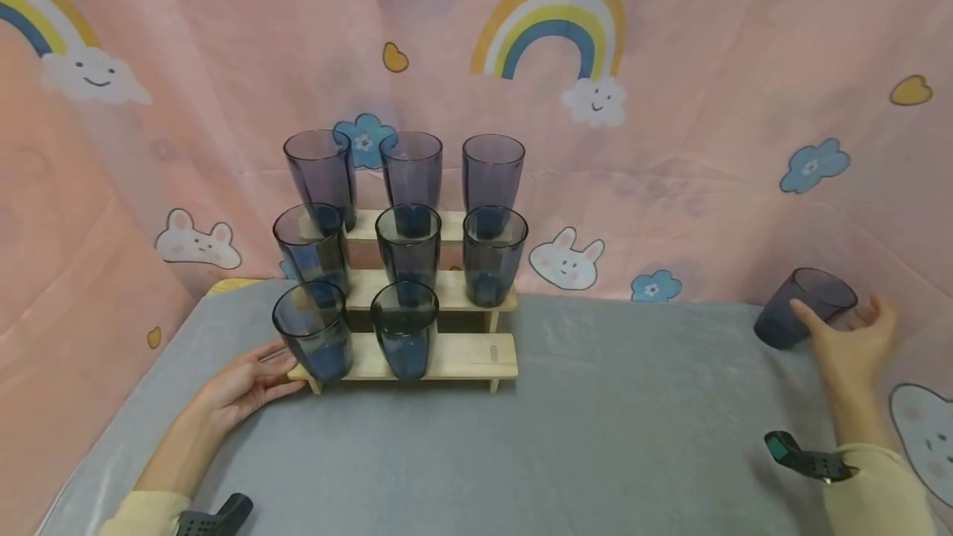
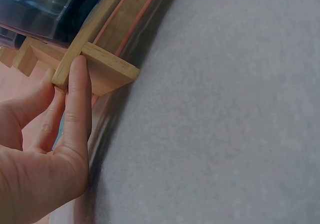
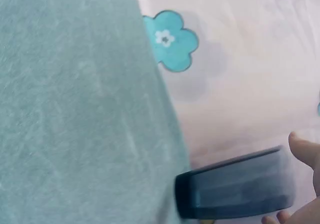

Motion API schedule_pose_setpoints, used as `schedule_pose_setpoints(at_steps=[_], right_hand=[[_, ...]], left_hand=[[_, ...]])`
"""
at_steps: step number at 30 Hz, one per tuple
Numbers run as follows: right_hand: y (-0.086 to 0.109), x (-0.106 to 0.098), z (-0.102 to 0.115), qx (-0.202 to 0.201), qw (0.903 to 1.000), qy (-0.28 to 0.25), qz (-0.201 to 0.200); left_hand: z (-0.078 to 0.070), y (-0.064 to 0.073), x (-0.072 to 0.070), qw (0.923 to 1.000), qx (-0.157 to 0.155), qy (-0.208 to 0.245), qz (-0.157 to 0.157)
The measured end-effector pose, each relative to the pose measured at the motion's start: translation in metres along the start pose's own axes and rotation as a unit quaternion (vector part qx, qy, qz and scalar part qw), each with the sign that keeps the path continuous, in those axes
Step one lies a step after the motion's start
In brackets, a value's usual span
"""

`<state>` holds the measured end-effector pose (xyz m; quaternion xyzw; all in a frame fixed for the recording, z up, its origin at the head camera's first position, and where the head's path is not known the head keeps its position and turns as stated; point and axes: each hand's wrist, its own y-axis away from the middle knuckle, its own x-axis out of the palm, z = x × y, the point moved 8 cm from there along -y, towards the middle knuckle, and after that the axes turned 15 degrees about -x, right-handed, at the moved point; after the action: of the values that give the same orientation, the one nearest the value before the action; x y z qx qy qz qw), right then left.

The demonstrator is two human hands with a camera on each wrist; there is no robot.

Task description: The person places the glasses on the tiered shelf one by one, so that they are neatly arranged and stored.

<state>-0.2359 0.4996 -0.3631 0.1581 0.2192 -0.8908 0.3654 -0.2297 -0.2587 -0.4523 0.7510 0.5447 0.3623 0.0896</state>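
At the left, a stepped wooden rack (image 1: 472, 354) bears tinted drinking glasses on its tiers: three at the back, three in the middle, two in front. My left hand (image 1: 249, 383) pinches the left end of the lowest tier; in the left wrist view its fingers (image 2: 77, 104) lie along the board's end. Far to the right, my right hand (image 1: 856, 346) is around the rim end of another tinted glass (image 1: 792, 313), thumb on the near side. That glass leans in the head view. The right wrist view has the glass (image 3: 240, 186) between thumb and fingertips.
A grey cloth (image 1: 596, 404) covers the table. Behind and beside it hangs a pink printed curtain (image 1: 692, 213), close behind the rack. The front tier's right end has bare wood beside its second glass.
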Motion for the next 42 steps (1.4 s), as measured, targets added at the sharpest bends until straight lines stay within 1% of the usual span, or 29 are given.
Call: schedule_pose_setpoints(at_steps=[3, 6, 9, 11, 14, 19, 22, 26, 28, 29, 32, 33, 34, 35, 37, 39, 40, 41, 42], right_hand=[[-0.007, 0.005, -0.022, 0.022, 0.9992, -0.023, 0.023], [-0.017, 0.007, -0.042, 0.030, 0.9986, -0.038, 0.023], [-0.024, 0.008, -0.054, 0.021, 0.9991, -0.033, 0.016], [-0.027, 0.009, -0.057, 0.011, 0.9997, -0.012, 0.018], [-0.027, 0.010, -0.054, -0.004, 0.9998, 0.000, 0.021], [-0.025, 0.010, -0.051, 0.004, 0.9994, -0.013, 0.031], [-0.025, 0.010, -0.051, 0.006, 0.9995, -0.009, 0.029], [-0.026, 0.008, -0.053, 0.010, 0.9998, -0.001, 0.016], [-0.026, 0.007, -0.054, 0.013, 0.9998, -0.005, 0.011], [-0.026, 0.007, -0.055, 0.016, 0.9997, -0.017, 0.007], [-0.024, 0.007, -0.054, 0.014, 0.9997, -0.018, 0.006], [-0.023, 0.007, -0.054, 0.017, 0.9987, -0.048, 0.001], [-0.022, 0.008, -0.053, 0.018, 0.9976, -0.067, 0.001], [-0.021, 0.009, -0.052, 0.019, 0.9939, -0.109, -0.001], [-0.018, 0.011, -0.049, 0.016, 0.9894, -0.144, 0.003], [-0.014, 0.013, -0.044, 0.011, 0.9867, -0.162, 0.013], [-0.012, 0.014, -0.041, -0.003, 0.9912, -0.130, 0.025], [-0.011, 0.015, -0.037, -0.016, 0.9934, -0.108, 0.034], [-0.009, 0.015, -0.032, -0.033, 0.9963, -0.066, 0.045]], left_hand=[[0.001, -0.001, 0.000, 1.0000, 0.002, -0.007, -0.005], [0.002, -0.003, 0.001, 1.0000, 0.003, -0.009, -0.003], [0.003, -0.003, 0.000, 1.0000, 0.001, -0.008, -0.005], [0.003, -0.003, -0.001, 0.9999, 0.003, -0.012, -0.009], [0.003, -0.003, -0.003, 0.9996, 0.004, -0.022, -0.019], [0.002, -0.004, -0.002, 0.9994, 0.003, -0.027, -0.020], [0.002, -0.005, -0.001, 0.9996, 0.004, -0.025, -0.015], [0.001, -0.005, 0.000, 0.9998, 0.004, -0.017, -0.011], [0.000, -0.005, 0.001, 0.9998, 0.003, -0.014, -0.011], [0.000, -0.005, 0.001, 0.9999, 0.003, -0.012, -0.011], [0.000, -0.004, 0.001, 0.9999, 0.004, -0.012, -0.010], [0.000, -0.004, 0.001, 0.9999, 0.004, -0.012, -0.009], [0.000, -0.004, 0.001, 0.9999, 0.004, -0.012, -0.009], [0.000, -0.004, 0.000, 0.9999, 0.004, -0.011, -0.009], [-0.001, -0.003, 0.000, 0.9999, 0.004, -0.011, -0.008], [-0.001, -0.003, -0.001, 0.9999, 0.005, -0.012, -0.008], [-0.001, -0.003, -0.001, 0.9999, 0.005, -0.013, -0.007], [-0.001, -0.003, -0.001, 0.9999, 0.005, -0.013, -0.007], [-0.001, -0.003, -0.001, 0.9998, 0.006, -0.014, -0.008]])
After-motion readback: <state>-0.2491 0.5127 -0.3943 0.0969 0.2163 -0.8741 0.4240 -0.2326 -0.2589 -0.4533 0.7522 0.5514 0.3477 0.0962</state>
